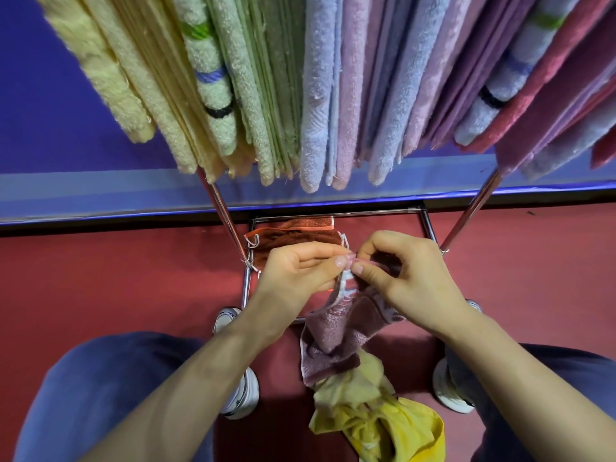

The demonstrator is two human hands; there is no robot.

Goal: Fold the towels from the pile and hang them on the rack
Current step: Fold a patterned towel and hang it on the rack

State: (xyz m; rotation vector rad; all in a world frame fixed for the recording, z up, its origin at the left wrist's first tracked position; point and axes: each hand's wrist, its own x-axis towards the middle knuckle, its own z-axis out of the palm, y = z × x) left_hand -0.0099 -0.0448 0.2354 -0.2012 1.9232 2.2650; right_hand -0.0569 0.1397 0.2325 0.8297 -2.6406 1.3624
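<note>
Left hand, right hand pinch mauve towel, hanging below grip

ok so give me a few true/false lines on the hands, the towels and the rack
1. The left hand and right hand both pinch the mauve towel at its edge. True.
2. The rack has nothing hung on it. False: hanging towels crowd its top, yellow through green, blue and pink.
3. A yellow towel lies crumpled below the mauve towel. True.
4. The brown towel hangs from the top with the others. False: it sits low in the rack's frame, behind the hands.
</note>
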